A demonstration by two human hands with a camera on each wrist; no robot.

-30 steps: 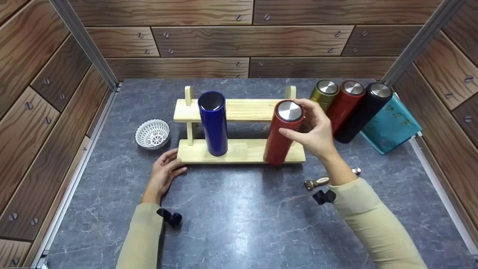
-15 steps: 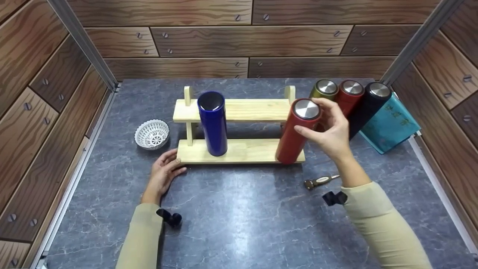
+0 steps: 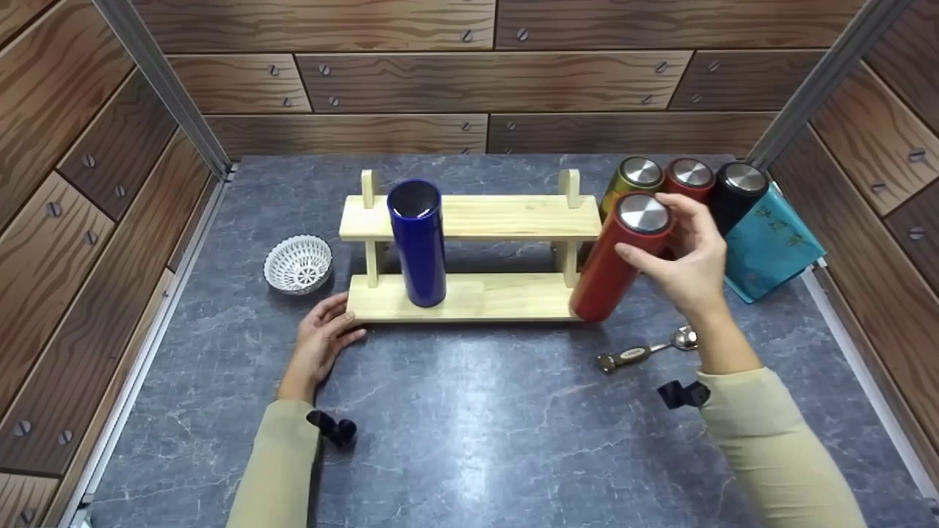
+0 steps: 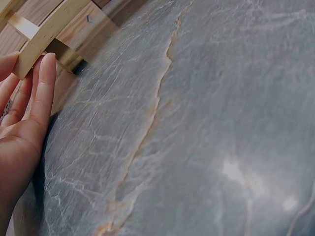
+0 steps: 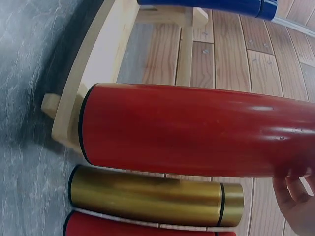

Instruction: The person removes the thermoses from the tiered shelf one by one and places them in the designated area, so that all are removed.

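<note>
My right hand [image 3: 693, 257] grips a red thermos bottle [image 3: 620, 268] near its steel-topped upper end, thumb on one side and fingers on the other. The bottle's base overlaps the right end of the lower board of a two-tier wooden shelf [image 3: 506, 297]; whether it touches the wood I cannot tell. At the shelf's left front corner my left hand [image 3: 323, 341] holds the board's end between thumb and fingers, as the left wrist view also shows. A blue thermos bottle [image 3: 422, 249] stands on the left part of the lower board.
Behind the held bottle are a gold thermos [image 5: 147, 196], another red thermos [image 3: 691, 176] and a black thermos [image 3: 739, 187]. A teal packet [image 3: 774, 246] lies at the right. A white woven basket [image 3: 298, 264] sits left of the shelf. An ice-cream scoop-like utensil [image 3: 632, 356] lies near my right wrist.
My right hand has moved right with the red thermos, from over the lower board to its right end. The left hand and blue thermos have stayed in place.
</note>
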